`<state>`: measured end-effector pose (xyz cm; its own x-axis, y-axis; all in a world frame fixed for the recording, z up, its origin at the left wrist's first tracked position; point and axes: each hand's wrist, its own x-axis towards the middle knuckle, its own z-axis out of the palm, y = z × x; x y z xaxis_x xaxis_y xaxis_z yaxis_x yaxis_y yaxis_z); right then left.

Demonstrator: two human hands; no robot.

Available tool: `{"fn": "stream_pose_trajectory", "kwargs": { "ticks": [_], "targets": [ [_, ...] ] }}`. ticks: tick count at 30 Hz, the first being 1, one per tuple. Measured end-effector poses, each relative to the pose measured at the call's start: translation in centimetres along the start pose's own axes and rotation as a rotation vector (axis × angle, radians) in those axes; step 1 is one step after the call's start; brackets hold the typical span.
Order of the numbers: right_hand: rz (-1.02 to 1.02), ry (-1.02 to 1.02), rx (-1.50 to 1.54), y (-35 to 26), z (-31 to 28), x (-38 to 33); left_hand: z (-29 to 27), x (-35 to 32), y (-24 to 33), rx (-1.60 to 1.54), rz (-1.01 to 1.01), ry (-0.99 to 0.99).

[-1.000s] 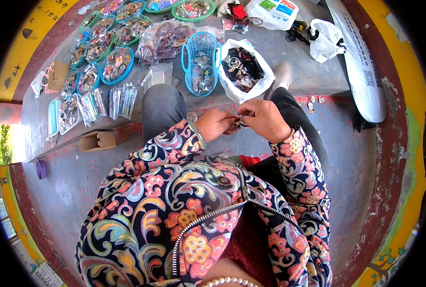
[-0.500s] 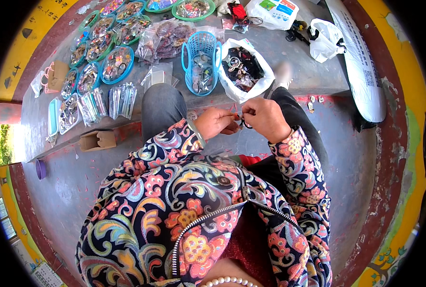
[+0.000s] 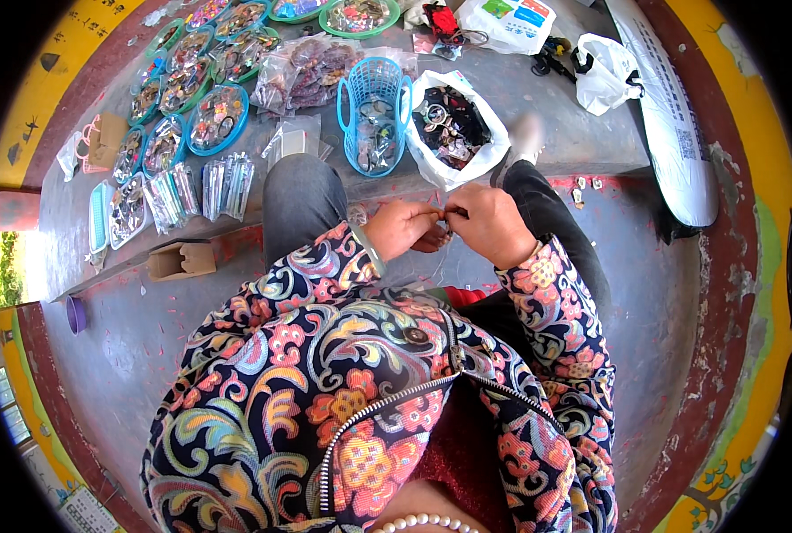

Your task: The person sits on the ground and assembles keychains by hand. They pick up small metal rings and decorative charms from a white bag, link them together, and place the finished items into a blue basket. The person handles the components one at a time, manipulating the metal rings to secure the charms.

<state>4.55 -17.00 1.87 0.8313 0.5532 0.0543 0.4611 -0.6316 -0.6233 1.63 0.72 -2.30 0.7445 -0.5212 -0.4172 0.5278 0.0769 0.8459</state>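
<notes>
Head view: your left hand (image 3: 405,228) and right hand (image 3: 492,224) meet fingertip to fingertip, pinching a small thing (image 3: 444,216) between them, mostly hidden, its long axis unreadable. Your right hand sits nearer the white bag (image 3: 443,174) just beyond.

Left hand (image 3: 403,229), right hand (image 3: 492,227) — closer together again

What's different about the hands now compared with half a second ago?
The right hand has shifted slightly left, toward the left hand; the dark loop that showed between them is no longer clearly visible. The blue basket and open white bag stayed put.
</notes>
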Motion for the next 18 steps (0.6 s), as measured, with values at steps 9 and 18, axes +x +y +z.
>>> {"fn": "stream_pose_trajectory", "kwargs": {
  "ticks": [9, 18],
  "targets": [
    [-0.003, -0.098, 0.331, 0.46, -0.6, 0.31, -0.95, 0.16, -0.08, -0.246, -0.057, 0.016],
    [0.053, -0.046, 0.261, 0.4, -0.3, 0.29, -0.76, 0.2, -0.25, -0.147, -0.003, 0.005]
  ]
}}
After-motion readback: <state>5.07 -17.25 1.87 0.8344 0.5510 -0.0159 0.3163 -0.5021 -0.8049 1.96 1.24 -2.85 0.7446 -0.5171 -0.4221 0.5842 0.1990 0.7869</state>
